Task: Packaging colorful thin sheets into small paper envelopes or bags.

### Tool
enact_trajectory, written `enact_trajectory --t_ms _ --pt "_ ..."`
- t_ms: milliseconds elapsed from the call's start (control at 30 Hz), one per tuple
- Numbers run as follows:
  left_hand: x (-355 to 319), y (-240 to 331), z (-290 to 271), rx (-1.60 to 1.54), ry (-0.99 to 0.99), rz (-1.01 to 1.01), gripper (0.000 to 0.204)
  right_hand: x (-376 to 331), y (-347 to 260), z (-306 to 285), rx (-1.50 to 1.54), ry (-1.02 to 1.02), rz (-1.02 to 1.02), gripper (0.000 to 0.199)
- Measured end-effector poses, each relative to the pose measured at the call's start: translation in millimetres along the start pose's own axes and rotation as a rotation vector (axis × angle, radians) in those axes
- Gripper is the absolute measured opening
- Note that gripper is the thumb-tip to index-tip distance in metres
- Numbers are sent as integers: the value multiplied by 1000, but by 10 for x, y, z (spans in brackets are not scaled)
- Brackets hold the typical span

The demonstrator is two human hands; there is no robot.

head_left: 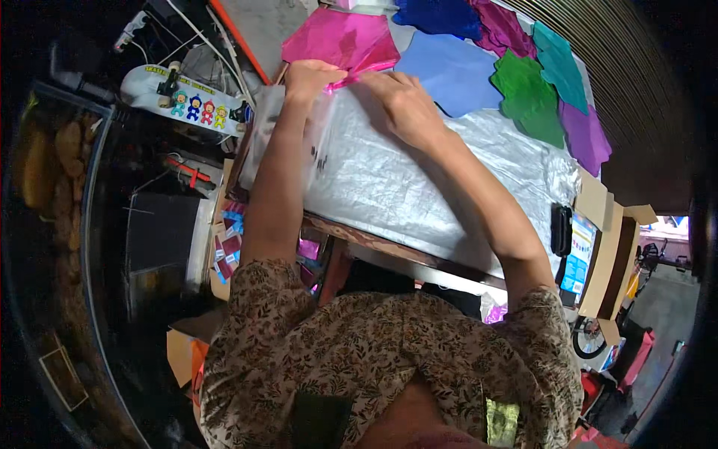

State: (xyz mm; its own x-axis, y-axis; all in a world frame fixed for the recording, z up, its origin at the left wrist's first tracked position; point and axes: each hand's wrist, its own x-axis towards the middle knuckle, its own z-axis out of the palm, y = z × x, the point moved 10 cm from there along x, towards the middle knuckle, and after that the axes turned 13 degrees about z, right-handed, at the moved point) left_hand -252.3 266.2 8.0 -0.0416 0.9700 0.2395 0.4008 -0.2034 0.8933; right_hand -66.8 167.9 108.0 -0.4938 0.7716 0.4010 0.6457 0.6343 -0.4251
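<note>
At the far left of the table lies a glossy pink sheet (pixel 340 37), its near edge gathered into folds. My left hand (pixel 313 78) pinches those folds, thumb and fingers pressed together. From the other side my right hand (pixel 407 108) grips the same edge, its fingers curled and the fingertips partly hidden. Beneath both forearms spreads a wrinkled silvery-clear plastic cover (pixel 381 172). Right of my hands lie a light blue sheet (pixel 452 75) and a green wavy-edged sheet (pixel 526 97).
Teal (pixel 561 63), purple (pixel 587 138), dark blue (pixel 437 16) and magenta (pixel 505 28) sheets lie along the far side. A skateboard (pixel 183 101) stands at the left. An open cardboard box (pixel 598 262) and a black case (pixel 561 230) sit by the right edge.
</note>
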Motion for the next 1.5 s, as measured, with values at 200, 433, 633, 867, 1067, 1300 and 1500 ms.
enact_trajectory --t_ms 200,433,633,867,1067,1300,1500 --pt "-48 -9 50 -125 -6 -38 31 315 351 572 -459 64 58 62" --pt "-51 -31 -60 -99 4 -147 26 211 497 496 -487 115 125 59" --pt "1 -169 -46 -66 13 -87 24 248 51 455 -463 168 19 52" --pt "39 76 -84 -62 179 68 22 184 306 473 -503 208 155 45" --pt "-68 428 -307 94 356 178 16 248 -67 419 -410 165 58 40" --pt "-155 924 -283 302 365 582 13 569 117 727 -391 85 47 40" --pt "-138 1184 -393 330 439 711 12 538 550 983 -439 -114 310 51"
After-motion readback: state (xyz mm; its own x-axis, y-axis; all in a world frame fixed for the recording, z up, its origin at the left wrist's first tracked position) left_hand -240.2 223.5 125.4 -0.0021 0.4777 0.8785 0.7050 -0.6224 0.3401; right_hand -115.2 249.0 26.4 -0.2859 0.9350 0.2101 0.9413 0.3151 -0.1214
